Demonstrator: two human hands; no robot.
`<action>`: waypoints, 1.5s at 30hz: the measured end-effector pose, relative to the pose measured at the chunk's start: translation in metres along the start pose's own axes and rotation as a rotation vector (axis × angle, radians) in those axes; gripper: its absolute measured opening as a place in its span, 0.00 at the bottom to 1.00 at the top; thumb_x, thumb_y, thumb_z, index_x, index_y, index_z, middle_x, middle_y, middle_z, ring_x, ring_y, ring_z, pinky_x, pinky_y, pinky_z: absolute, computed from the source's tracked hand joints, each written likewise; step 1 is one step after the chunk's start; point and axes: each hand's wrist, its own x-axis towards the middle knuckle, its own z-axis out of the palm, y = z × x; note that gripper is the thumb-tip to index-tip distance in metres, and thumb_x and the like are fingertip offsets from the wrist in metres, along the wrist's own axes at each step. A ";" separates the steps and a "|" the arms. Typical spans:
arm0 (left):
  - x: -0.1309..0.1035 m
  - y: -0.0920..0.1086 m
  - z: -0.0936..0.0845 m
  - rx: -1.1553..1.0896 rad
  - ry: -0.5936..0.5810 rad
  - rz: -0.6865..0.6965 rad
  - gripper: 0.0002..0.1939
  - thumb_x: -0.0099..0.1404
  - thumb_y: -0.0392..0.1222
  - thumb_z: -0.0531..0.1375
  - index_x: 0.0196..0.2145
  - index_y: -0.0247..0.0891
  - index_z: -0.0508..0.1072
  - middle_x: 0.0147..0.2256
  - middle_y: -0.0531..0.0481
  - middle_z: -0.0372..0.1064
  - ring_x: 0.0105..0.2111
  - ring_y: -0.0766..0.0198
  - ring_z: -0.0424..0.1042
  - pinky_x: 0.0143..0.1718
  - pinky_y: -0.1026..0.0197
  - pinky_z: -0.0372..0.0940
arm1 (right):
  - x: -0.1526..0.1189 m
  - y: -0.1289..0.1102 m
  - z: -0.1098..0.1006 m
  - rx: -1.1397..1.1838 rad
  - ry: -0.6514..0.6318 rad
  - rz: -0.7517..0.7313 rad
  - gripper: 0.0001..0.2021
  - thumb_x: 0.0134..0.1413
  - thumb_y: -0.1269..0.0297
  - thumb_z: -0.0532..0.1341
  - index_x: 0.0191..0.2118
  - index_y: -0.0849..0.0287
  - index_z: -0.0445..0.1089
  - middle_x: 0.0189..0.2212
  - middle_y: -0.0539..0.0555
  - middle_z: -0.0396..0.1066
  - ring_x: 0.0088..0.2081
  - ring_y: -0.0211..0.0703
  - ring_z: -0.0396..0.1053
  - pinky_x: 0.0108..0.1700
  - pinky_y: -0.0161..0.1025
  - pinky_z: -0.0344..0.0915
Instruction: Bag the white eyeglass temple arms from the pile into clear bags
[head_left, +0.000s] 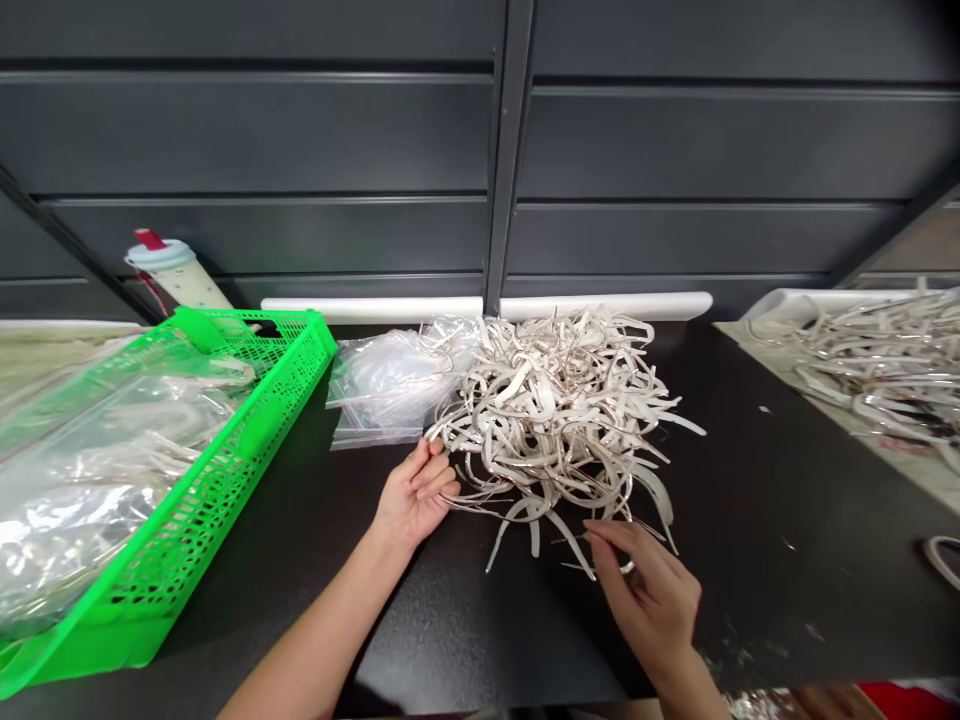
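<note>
A tangled heap of curved white strips with shiny silver edges (562, 400) lies on the black table. At its left edge, my left hand (420, 490) is closed around a few of these strips, whose ends poke out past the fingers. My right hand (649, 590) is at the heap's near side, thumb and forefinger pinched together. Whatever sits between those fingertips is too small to make out, though loose strips lie right beside them. Clear plastic bags (394, 380) lie against the heap's left side.
On the left stands a green perforated basket (247, 480) holding filled clear bags (97, 500). Behind it leans a tumbler with a red-tipped lid (176, 265). More strips (892, 360) are piled at the right. White rolls (375, 310) line the dark panelled wall (300, 140).
</note>
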 end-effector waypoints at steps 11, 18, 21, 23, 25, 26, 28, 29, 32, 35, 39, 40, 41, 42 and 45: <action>0.002 0.005 -0.001 -0.033 0.055 -0.023 0.15 0.71 0.37 0.48 0.28 0.34 0.65 0.12 0.64 0.43 0.10 0.75 0.52 0.19 0.71 0.60 | -0.010 0.017 0.008 -0.349 -0.371 0.174 0.10 0.62 0.63 0.54 0.34 0.58 0.70 0.30 0.55 0.69 0.32 0.45 0.69 0.34 0.40 0.65; 0.003 0.005 -0.002 -0.029 0.065 -0.024 0.17 0.72 0.36 0.45 0.27 0.33 0.66 0.12 0.63 0.45 0.10 0.75 0.53 0.18 0.71 0.60 | -0.014 0.014 0.010 -0.336 -0.486 0.259 0.10 0.56 0.66 0.56 0.24 0.58 0.64 0.25 0.51 0.65 0.29 0.42 0.66 0.31 0.37 0.58; 0.003 0.005 -0.002 -0.025 0.064 -0.016 0.18 0.72 0.36 0.44 0.27 0.33 0.66 0.12 0.63 0.45 0.10 0.75 0.53 0.19 0.71 0.61 | -0.013 0.009 0.010 -0.253 -0.558 0.380 0.13 0.54 0.67 0.55 0.20 0.59 0.62 0.20 0.49 0.63 0.23 0.38 0.62 0.27 0.34 0.54; 0.003 0.005 -0.002 -0.022 0.062 -0.014 0.17 0.72 0.36 0.44 0.27 0.32 0.66 0.12 0.63 0.45 0.10 0.75 0.54 0.19 0.71 0.61 | -0.010 0.006 0.008 -0.171 -0.686 0.481 0.16 0.53 0.68 0.55 0.16 0.59 0.60 0.15 0.48 0.61 0.19 0.35 0.59 0.24 0.33 0.51; 0.003 0.005 -0.002 -0.018 0.061 -0.014 0.17 0.72 0.36 0.45 0.28 0.32 0.66 0.12 0.63 0.45 0.10 0.75 0.54 0.19 0.71 0.61 | -0.008 0.001 0.006 -0.063 -0.842 0.553 0.18 0.53 0.69 0.54 0.13 0.60 0.61 0.12 0.47 0.61 0.17 0.34 0.59 0.23 0.32 0.51; 0.003 0.005 -0.002 -0.017 0.060 -0.014 0.17 0.72 0.36 0.45 0.28 0.32 0.66 0.12 0.63 0.45 0.10 0.75 0.54 0.19 0.70 0.61 | -0.007 -0.002 0.005 -0.011 -0.910 0.565 0.19 0.53 0.70 0.54 0.13 0.60 0.63 0.11 0.48 0.62 0.17 0.34 0.60 0.23 0.32 0.51; 0.003 0.005 -0.002 -0.015 0.061 -0.011 0.17 0.72 0.35 0.45 0.28 0.32 0.66 0.13 0.63 0.45 0.10 0.75 0.54 0.20 0.70 0.62 | -0.006 -0.007 0.004 0.049 -0.992 0.551 0.19 0.52 0.71 0.53 0.13 0.60 0.67 0.11 0.48 0.64 0.17 0.33 0.60 0.24 0.31 0.52; 0.003 0.005 -0.002 -0.016 0.062 -0.009 0.17 0.72 0.35 0.44 0.28 0.32 0.66 0.13 0.63 0.45 0.10 0.75 0.54 0.20 0.70 0.62 | -0.006 -0.010 0.005 0.058 -1.010 0.531 0.19 0.53 0.71 0.53 0.14 0.60 0.68 0.12 0.48 0.65 0.17 0.33 0.60 0.23 0.31 0.52; 0.003 0.007 -0.002 -0.023 0.064 0.003 0.17 0.72 0.35 0.44 0.28 0.32 0.66 0.13 0.63 0.45 0.10 0.75 0.54 0.19 0.71 0.61 | -0.010 -0.015 0.008 0.069 -1.020 0.479 0.18 0.53 0.71 0.55 0.14 0.61 0.69 0.12 0.48 0.66 0.16 0.32 0.60 0.22 0.31 0.49; 0.003 0.008 -0.001 -0.034 0.063 0.016 0.17 0.72 0.35 0.44 0.28 0.32 0.65 0.12 0.63 0.45 0.11 0.75 0.56 0.18 0.72 0.59 | -0.013 -0.019 0.015 0.062 -0.953 0.486 0.18 0.55 0.69 0.56 0.16 0.61 0.69 0.13 0.47 0.65 0.17 0.32 0.59 0.22 0.31 0.49; 0.004 0.010 0.001 -0.039 0.056 0.023 0.19 0.72 0.35 0.42 0.28 0.32 0.66 0.12 0.63 0.46 0.11 0.74 0.56 0.18 0.71 0.61 | -0.009 -0.021 0.018 -0.031 -0.815 0.493 0.15 0.59 0.64 0.57 0.23 0.60 0.72 0.18 0.48 0.70 0.21 0.34 0.65 0.24 0.31 0.52; 0.004 0.011 0.001 -0.039 0.056 0.024 0.19 0.72 0.35 0.41 0.28 0.32 0.66 0.12 0.62 0.46 0.11 0.74 0.57 0.19 0.71 0.61 | -0.007 -0.020 0.016 -0.034 -0.800 0.478 0.13 0.59 0.64 0.57 0.26 0.59 0.73 0.20 0.48 0.71 0.23 0.35 0.67 0.25 0.31 0.54; 0.004 0.011 0.002 -0.040 0.055 0.025 0.20 0.72 0.35 0.41 0.28 0.32 0.66 0.12 0.62 0.46 0.11 0.74 0.57 0.19 0.71 0.61 | -0.005 -0.018 0.013 -0.032 -0.787 0.457 0.10 0.59 0.65 0.58 0.28 0.58 0.74 0.22 0.48 0.72 0.25 0.36 0.69 0.27 0.31 0.56; 0.004 0.011 0.002 -0.041 0.055 0.026 0.20 0.73 0.35 0.40 0.28 0.32 0.66 0.12 0.62 0.46 0.11 0.74 0.57 0.19 0.70 0.61 | -0.003 -0.015 0.008 -0.032 -0.770 0.435 0.08 0.58 0.67 0.58 0.30 0.57 0.74 0.25 0.47 0.73 0.27 0.37 0.70 0.29 0.31 0.58; 0.004 0.012 0.002 -0.046 0.059 0.028 0.20 0.72 0.35 0.40 0.28 0.32 0.66 0.12 0.62 0.47 0.11 0.74 0.56 0.18 0.70 0.60 | 0.000 0.005 -0.014 -0.116 -0.700 0.365 0.05 0.56 0.70 0.59 0.34 0.56 0.73 0.29 0.48 0.74 0.30 0.38 0.72 0.32 0.32 0.62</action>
